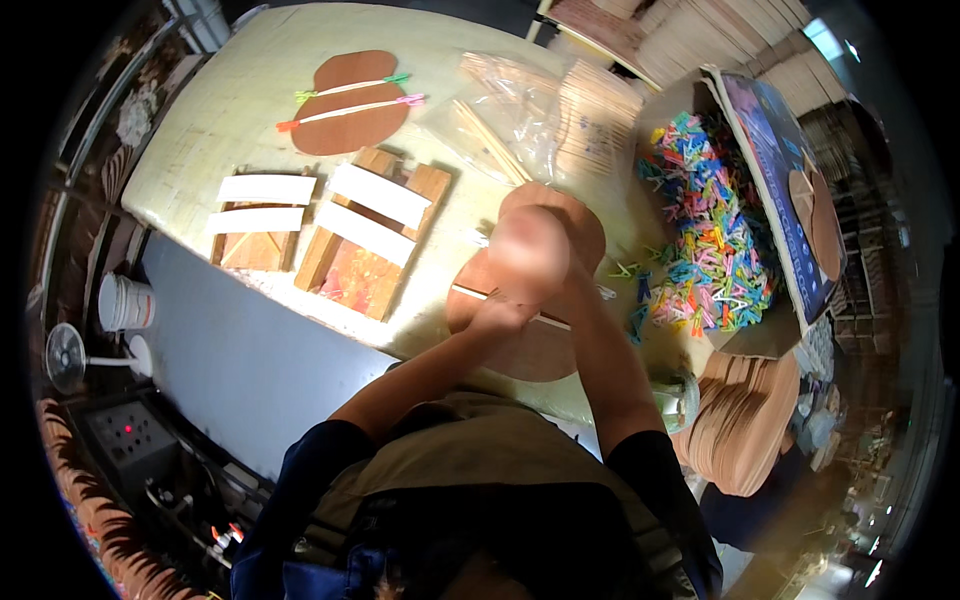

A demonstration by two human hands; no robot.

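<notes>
A brown, guitar-shaped thin board (545, 358) lies on the table in front of me, with a pale strip (468, 292) running across its wider part. Over the middle of this board my right hand (530, 258) is a blur, so its fingers and anything in them cannot be made out. My left hand (508, 308) is just below it, close to the strip; its fingers are hidden. Small clothespins (622, 270) lie loose by the board's right edge. Farther left, a similar board (352, 122) bears two pale strips with coloured clothespins at their ends.
Left of my hands stand two wooden frames (428, 190) with white strips across them. Beyond are plastic bags of thin sticks (595, 115). On the right, an open carton (790, 190) holds many coloured clothespins (705, 240), with a stack of brown boards (745, 420) below it.
</notes>
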